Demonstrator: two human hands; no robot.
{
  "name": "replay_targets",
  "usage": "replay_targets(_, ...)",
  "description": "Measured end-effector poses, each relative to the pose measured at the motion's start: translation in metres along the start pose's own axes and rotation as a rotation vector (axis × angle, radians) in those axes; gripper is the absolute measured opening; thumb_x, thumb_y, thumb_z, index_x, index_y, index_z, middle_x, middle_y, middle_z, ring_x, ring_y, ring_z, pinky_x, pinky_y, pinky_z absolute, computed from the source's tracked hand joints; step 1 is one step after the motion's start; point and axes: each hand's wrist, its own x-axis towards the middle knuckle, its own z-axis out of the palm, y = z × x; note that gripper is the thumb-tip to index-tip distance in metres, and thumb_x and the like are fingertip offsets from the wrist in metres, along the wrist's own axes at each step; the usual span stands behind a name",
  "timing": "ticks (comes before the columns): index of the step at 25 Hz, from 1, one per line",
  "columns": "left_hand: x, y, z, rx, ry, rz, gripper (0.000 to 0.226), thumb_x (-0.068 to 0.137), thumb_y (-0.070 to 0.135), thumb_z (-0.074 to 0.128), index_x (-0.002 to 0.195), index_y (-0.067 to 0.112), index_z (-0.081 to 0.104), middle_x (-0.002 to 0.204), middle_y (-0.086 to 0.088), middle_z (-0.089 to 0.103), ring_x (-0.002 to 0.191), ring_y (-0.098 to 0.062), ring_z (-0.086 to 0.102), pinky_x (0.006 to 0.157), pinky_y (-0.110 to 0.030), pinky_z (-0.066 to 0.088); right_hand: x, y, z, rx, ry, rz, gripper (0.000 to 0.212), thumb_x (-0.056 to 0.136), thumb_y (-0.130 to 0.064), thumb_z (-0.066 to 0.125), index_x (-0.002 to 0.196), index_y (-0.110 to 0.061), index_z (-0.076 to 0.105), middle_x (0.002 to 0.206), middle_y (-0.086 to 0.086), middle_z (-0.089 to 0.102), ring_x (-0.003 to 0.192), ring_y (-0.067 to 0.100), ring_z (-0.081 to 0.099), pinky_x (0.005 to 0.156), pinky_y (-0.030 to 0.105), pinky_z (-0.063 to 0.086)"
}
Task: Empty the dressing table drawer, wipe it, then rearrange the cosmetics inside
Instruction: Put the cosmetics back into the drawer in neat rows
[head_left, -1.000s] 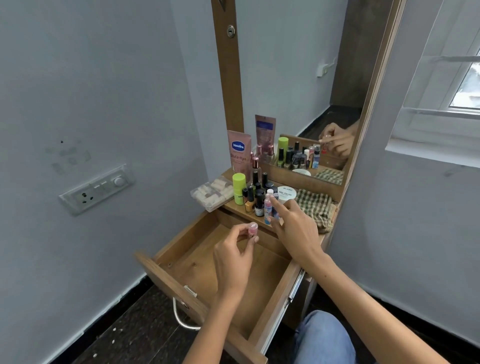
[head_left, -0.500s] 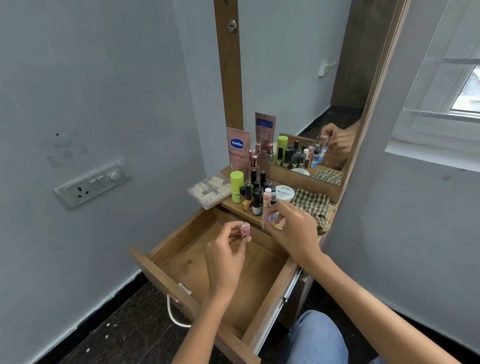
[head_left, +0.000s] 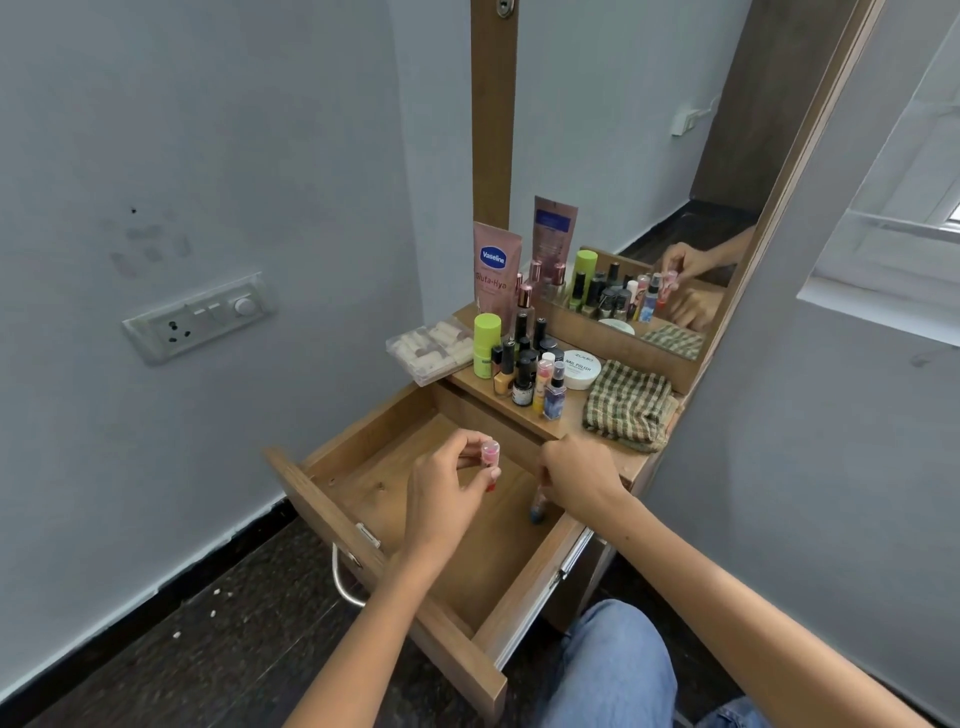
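The wooden drawer (head_left: 332, 499) is pulled out, its inside bare wood. My left hand (head_left: 447, 488) pinches a small pink bottle (head_left: 490, 451) above the drawer's middle. My right hand (head_left: 576, 470) grips a slim bottle with a blue base (head_left: 537, 506) and holds it upright down inside the drawer at its right rear. On the table top stand several cosmetics bottles (head_left: 524, 371), a green-capped tube (head_left: 485, 345), a Vaseline tube (head_left: 494, 273), a white jar (head_left: 581, 369) and a small blue spray bottle (head_left: 555, 397).
A folded checked cloth (head_left: 631, 405) lies on the table top at the right. A clear plastic box (head_left: 431, 351) overhangs the table's left edge. The mirror (head_left: 623, 130) rises behind. A wall socket plate (head_left: 200, 317) is at the left, my knee in jeans (head_left: 613, 670) below the drawer.
My right hand took a slim bottle off the table top and lowered it into the drawer's right rear. My left hand stayed over the drawer with the pink bottle.
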Motion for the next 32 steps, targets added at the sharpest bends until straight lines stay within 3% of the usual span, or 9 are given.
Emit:
replay_targets(4,0.0,-0.003,0.001,0.007,-0.026,-0.024,0.028,0.073,0.005,0.077,0.088,0.025,0.064,0.086,0.014,0.07,0.084,0.003,0.066,0.081,-0.022,0.055,0.001,-0.006,-0.002,-0.077,-0.045,-0.024,0.022,0.084,-0.017,0.069,0.104,-0.012,0.063,0.103,0.007,0.065,0.094,0.024,0.064,0.076,0.033,0.052)
replay_targets(9,0.002,-0.009,0.005,0.01,-0.078,-0.033,0.026,0.074,0.006,0.077,0.087,0.024,0.065,0.084,0.013,0.07,0.084,0.002,0.066,0.079,-0.02,0.055,0.001,-0.002,-0.003,-0.122,-0.046,-0.033,0.018,0.086,-0.012,0.067,0.103,-0.011,0.063,0.103,0.008,0.066,0.094,0.024,0.064,0.075,0.033,0.05)
replay_targets(15,0.017,-0.017,0.014,-0.015,-0.201,-0.098,0.026,0.07,0.002,0.078,0.084,0.022,0.067,0.081,0.011,0.07,0.08,0.002,0.066,0.073,-0.013,0.052,-0.007,0.016,-0.005,0.152,-0.055,0.019,0.022,0.084,-0.02,0.069,0.105,-0.021,0.069,0.107,0.001,0.066,0.096,0.021,0.065,0.08,0.031,0.054)
replay_targets(19,0.027,-0.023,0.03,0.011,-0.346,-0.111,0.028,0.067,0.001,0.079,0.082,0.021,0.066,0.081,0.01,0.07,0.077,0.003,0.066,0.073,-0.016,0.054,-0.019,0.029,-0.004,0.344,0.021,0.051,0.027,0.083,-0.017,0.07,0.107,-0.028,0.071,0.109,-0.006,0.07,0.1,0.015,0.065,0.088,0.032,0.054)
replay_targets(23,0.033,-0.031,0.045,0.045,-0.478,-0.084,0.026,0.068,-0.003,0.077,0.078,0.017,0.065,0.078,0.005,0.07,0.074,-0.001,0.067,0.073,-0.021,0.055,-0.025,0.034,0.005,0.406,0.043,0.058,0.029,0.087,-0.015,0.064,0.114,-0.023,0.068,0.11,-0.001,0.07,0.1,0.015,0.065,0.088,0.032,0.054)
replay_targets(28,0.037,-0.039,0.056,0.05,-0.541,-0.1,0.025,0.069,-0.008,0.073,0.078,0.014,0.065,0.076,0.001,0.071,0.07,-0.002,0.067,0.069,-0.015,0.052,-0.031,0.033,0.02,0.436,0.112,0.067,0.029,0.085,-0.016,0.066,0.113,-0.024,0.067,0.109,-0.002,0.069,0.099,0.014,0.065,0.085,0.033,0.055)
replay_targets(32,0.036,-0.049,0.062,0.062,-0.542,-0.132,0.028,0.068,-0.005,0.075,0.076,0.02,0.065,0.078,0.002,0.071,0.074,-0.005,0.068,0.069,-0.025,0.057,-0.029,0.024,0.025,0.378,0.116,0.026,0.022,0.087,-0.024,0.064,0.108,-0.025,0.067,0.103,-0.001,0.07,0.095,0.016,0.063,0.081,0.03,0.053)
